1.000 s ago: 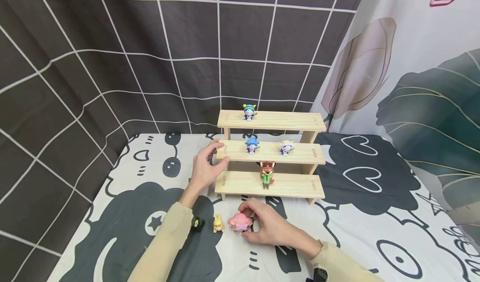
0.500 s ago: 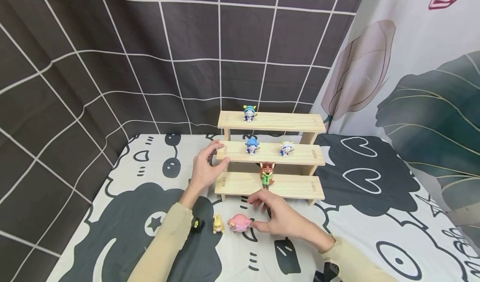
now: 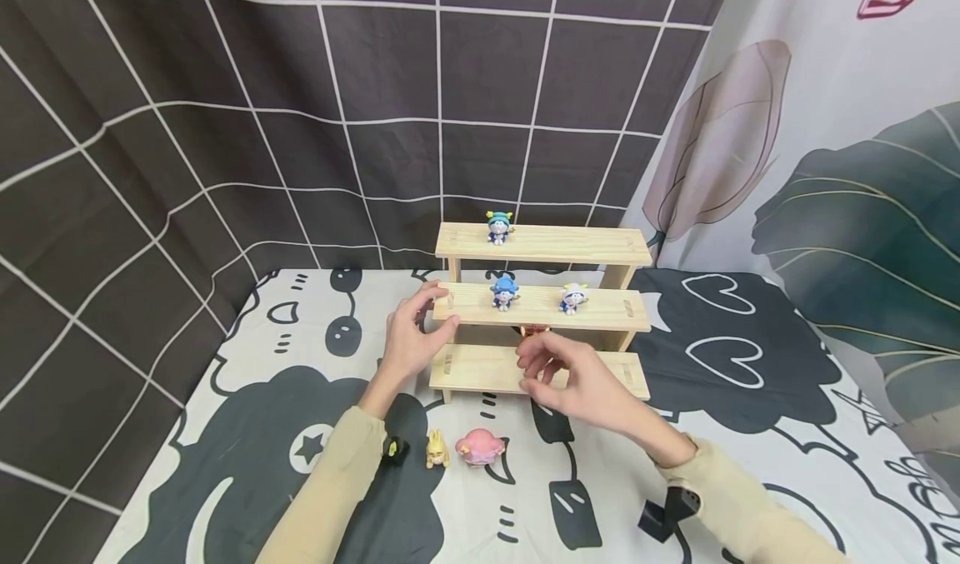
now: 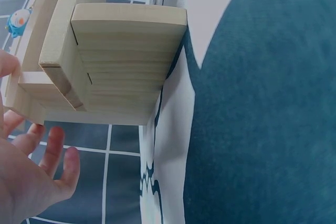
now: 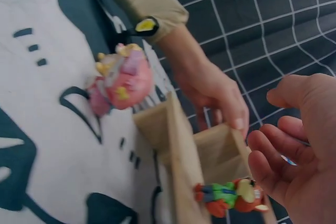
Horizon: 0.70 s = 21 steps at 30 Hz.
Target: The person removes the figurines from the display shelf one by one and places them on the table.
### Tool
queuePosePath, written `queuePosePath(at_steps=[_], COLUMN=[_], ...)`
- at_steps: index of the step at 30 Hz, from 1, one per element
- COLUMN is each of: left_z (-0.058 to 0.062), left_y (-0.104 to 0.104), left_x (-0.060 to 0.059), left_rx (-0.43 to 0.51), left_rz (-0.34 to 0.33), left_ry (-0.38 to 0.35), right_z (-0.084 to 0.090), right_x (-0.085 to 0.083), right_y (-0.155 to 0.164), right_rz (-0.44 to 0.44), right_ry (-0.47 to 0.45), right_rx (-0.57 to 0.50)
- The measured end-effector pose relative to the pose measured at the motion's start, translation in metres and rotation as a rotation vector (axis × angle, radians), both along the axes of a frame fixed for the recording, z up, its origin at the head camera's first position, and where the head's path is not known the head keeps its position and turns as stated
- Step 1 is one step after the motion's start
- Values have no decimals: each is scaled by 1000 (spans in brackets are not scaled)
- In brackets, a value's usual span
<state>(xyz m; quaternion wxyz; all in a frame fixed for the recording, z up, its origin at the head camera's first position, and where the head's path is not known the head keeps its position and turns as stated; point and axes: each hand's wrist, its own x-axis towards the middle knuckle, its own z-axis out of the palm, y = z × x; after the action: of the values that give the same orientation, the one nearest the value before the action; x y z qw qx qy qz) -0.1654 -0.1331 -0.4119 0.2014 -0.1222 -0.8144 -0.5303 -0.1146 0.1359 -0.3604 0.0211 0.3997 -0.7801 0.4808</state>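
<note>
My left hand point(image 3: 412, 335) grips the left end of the middle step of a three-step wooden display shelf point(image 3: 476, 368), thumb at its front edge. In the left wrist view several of its fingers point(image 4: 55, 150) spread loosely below the wood. My right hand point(image 3: 573, 376) hovers before the bottom step, fingers loosely bent and holding nothing. Behind it, mostly hidden in the head view, a fox figurine point(image 3: 534, 329) in green stands on that step; the right wrist view shows the fox figurine point(image 5: 226, 193) apart from the fingers.
A pink figurine point(image 3: 480, 446) and a small yellow rabbit-eared figurine point(image 3: 436, 449) sit on the patterned cloth before the shelf. Two small figurines, one blue-hatted point(image 3: 504, 291) and one white-hatted point(image 3: 572, 297), stand on the middle step; a teal-hatted figurine point(image 3: 498, 227) tops the shelf.
My right hand has let go of the pink figurine and moved up and right to the bottom step, covering most of the fox figurine. My left hand has stayed put.
</note>
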Motion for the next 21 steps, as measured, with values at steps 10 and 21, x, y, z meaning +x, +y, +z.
queuePosePath(at_steps=[10, 21], left_z=[-1, -1], left_y=[0, 0], left_x=[0, -1], left_rx=[11, 9], left_rz=[2, 4], left_ry=[8, 9], right_z=[22, 37], right_x=[-17, -38], right_y=[1, -3], right_rz=[-99, -177], right_ry=[-85, -71], right_rx=[-58, -89])
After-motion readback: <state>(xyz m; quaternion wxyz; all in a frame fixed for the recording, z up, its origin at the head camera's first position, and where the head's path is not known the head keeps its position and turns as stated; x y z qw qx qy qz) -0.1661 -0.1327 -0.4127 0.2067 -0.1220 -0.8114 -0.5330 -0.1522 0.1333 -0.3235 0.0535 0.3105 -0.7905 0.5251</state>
